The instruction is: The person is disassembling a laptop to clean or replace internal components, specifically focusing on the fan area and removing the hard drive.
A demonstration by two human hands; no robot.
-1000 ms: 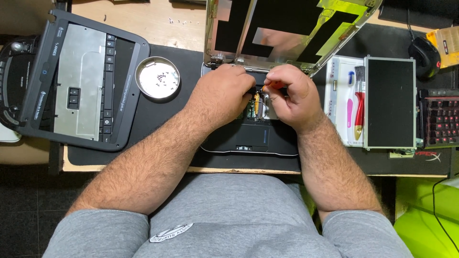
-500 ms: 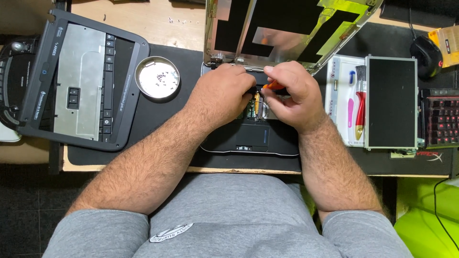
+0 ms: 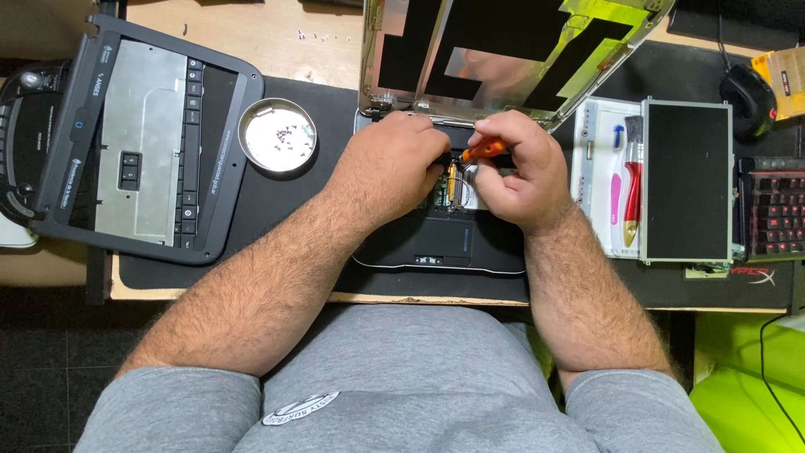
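Note:
A small dismantled laptop [image 3: 436,247] lies open on the black mat in front of me, its bare metal lid back [image 3: 503,50] propped up behind. My right hand [image 3: 520,172] grips an orange-handled screwdriver [image 3: 485,151] whose tip points down into the exposed circuit board [image 3: 449,189]. My left hand [image 3: 390,164] rests curled on the laptop base just left of the board, fingers down against the chassis near the hinge. What the left fingers touch is hidden.
A round metal dish [image 3: 277,134] with several small screws sits left of the laptop. A removed keyboard bezel [image 3: 142,138] lies at far left. A loose screen panel [image 3: 688,180], white tool tray [image 3: 612,180], mouse [image 3: 749,101] and red-lit keyboard [image 3: 776,218] are at right.
Both hands stay over the laptop's board; the right hand with the screwdriver has shifted only slightly. Nothing else moved.

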